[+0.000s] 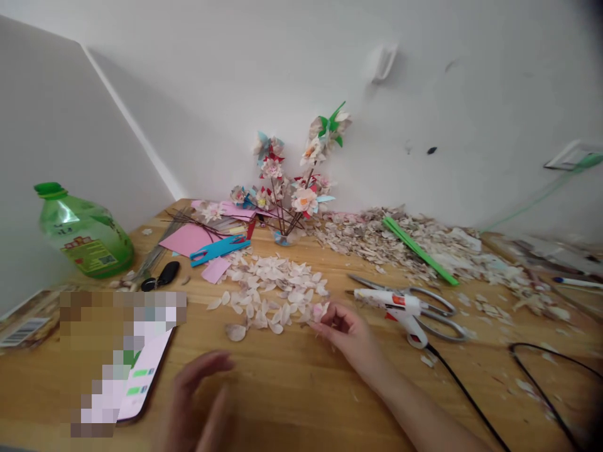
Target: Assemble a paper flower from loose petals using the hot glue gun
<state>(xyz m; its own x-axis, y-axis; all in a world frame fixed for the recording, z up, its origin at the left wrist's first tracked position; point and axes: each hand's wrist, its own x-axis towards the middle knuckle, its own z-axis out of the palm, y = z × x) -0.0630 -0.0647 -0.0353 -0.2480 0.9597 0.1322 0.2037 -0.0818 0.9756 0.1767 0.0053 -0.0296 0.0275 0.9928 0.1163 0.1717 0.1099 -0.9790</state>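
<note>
beside the left wall stands a green-capped bottle, contents unclear; flowers stand in a small clear holder. the right hand pinches a pale, pink-tinged petal piece just right of loose petals. the left hand, blurred, has parted, unladen fingers. bare tabletop lies between both.

On the wooden table, the right hand pinches a small pinkish flower piece beside scattered loose petals. The blurred left hand, near left, has its fingers apart. To the right, a glue gun lies across scissors; stemmed flowers stand at the far side.
</note>
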